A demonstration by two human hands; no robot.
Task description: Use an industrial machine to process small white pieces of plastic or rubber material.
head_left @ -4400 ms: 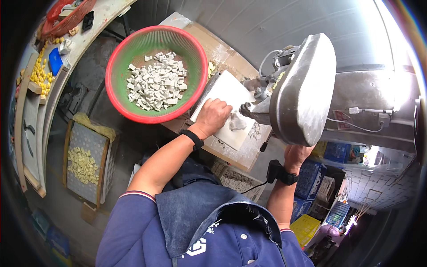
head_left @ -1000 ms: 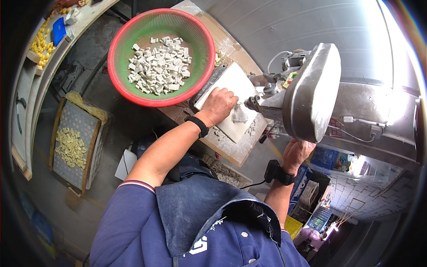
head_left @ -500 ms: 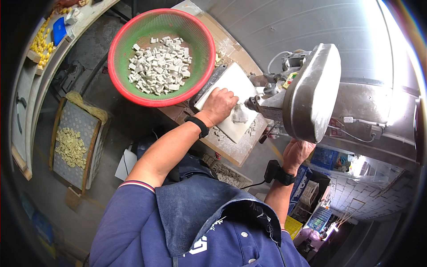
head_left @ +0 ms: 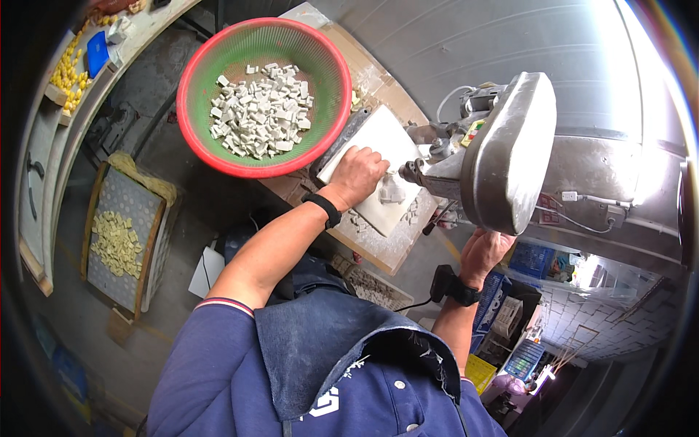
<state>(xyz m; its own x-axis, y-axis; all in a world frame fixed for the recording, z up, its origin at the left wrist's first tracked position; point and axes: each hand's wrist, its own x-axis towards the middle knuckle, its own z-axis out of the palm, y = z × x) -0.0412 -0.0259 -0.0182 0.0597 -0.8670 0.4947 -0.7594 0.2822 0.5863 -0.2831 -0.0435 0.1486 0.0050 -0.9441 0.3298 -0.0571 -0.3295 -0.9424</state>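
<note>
My left hand [head_left: 358, 175] rests on a white board [head_left: 389, 218] with its fingers curled. What it pinches, if anything, is hidden beneath the fingers. A small pale block [head_left: 392, 191] sits on the board just beside the fingertips. Above the board reaches the chuck [head_left: 413, 172] of a drill press, with its long metal cover [head_left: 513, 153] to the right. Below that cover my right hand [head_left: 482, 256] is closed, its fingertips partly hidden by the machine, so I cannot make out what it grips.
Left of the board, a red-rimmed green basket [head_left: 191, 138] holds many small white pieces [head_left: 266, 109]. Chips lie on the wooden bench [head_left: 386, 251]. A tray [head_left: 149, 211] with yellowish pieces stands low at the left. Below the bench is a box of fragments [head_left: 378, 286].
</note>
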